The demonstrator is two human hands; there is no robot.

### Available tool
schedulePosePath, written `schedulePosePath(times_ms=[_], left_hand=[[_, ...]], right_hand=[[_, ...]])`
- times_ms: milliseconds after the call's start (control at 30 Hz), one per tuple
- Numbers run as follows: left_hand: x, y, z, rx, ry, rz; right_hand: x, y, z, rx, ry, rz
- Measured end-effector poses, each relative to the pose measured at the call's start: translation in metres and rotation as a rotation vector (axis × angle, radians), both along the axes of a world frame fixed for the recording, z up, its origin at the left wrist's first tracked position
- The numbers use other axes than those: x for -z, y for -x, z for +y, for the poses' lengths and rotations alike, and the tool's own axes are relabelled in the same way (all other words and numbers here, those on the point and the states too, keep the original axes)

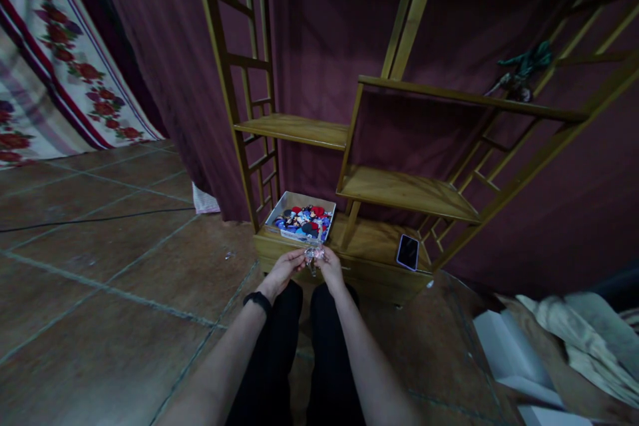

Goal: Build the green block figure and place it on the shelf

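My left hand (285,269) and my right hand (330,265) meet in front of my knees, both with fingers pinched on a small shiny, clear-wrapped item (313,255) held between them. What the item is cannot be made out. Just beyond my hands a white box (279,210) filled with several small red, blue and dark pieces stands on the bottom board of a wooden shelf (369,239). I wear a black band on the left wrist.
A phone (408,251) lies on the shelf's bottom board to the right. The shelf's upper boards (404,190) are bare. A dark red curtain hangs behind. White boxes (504,346) and crumpled cloth (584,333) lie on the tiled floor at right. A cable (90,218) crosses the floor at left.
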State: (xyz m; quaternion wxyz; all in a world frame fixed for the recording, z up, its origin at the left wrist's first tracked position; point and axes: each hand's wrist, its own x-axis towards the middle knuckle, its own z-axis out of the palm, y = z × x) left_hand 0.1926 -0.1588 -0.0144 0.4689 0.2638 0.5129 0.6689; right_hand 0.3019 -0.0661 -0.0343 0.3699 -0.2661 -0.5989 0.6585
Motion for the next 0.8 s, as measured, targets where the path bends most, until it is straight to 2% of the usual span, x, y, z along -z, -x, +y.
schedulePosePath(times_ms=[100,167,233,333,400,533,633,800], left_hand=[[0.0,0.001,0.0,-0.009,-0.008,-0.038],[-0.001,0.002,-0.001,-0.029,-0.014,-0.07],[-0.001,0.003,-0.001,-0.059,-0.023,-0.102],[-0.001,0.003,-0.001,-0.093,-0.038,-0.133],[0.0,0.003,-0.001,-0.1,-0.049,-0.146],[0.002,0.002,-0.001,-0.126,-0.086,-0.189],[0.003,0.002,-0.002,-0.156,-0.115,-0.23],[0.005,0.003,-0.001,-0.144,-0.142,-0.261]], right_hand=[[-0.006,-0.003,0.001,-0.061,0.042,0.064],[-0.008,-0.005,0.0,-0.025,0.044,0.075],[-0.009,-0.006,-0.001,0.11,-0.011,0.056],[-0.01,-0.008,-0.008,0.34,-0.18,-0.022],[-0.014,-0.01,-0.015,0.378,-0.295,-0.099],[-0.025,-0.012,-0.03,0.21,-0.48,-0.257],[-0.029,-0.013,-0.037,0.103,-0.561,-0.362],[-0.027,-0.011,-0.039,0.052,-0.638,-0.535]])
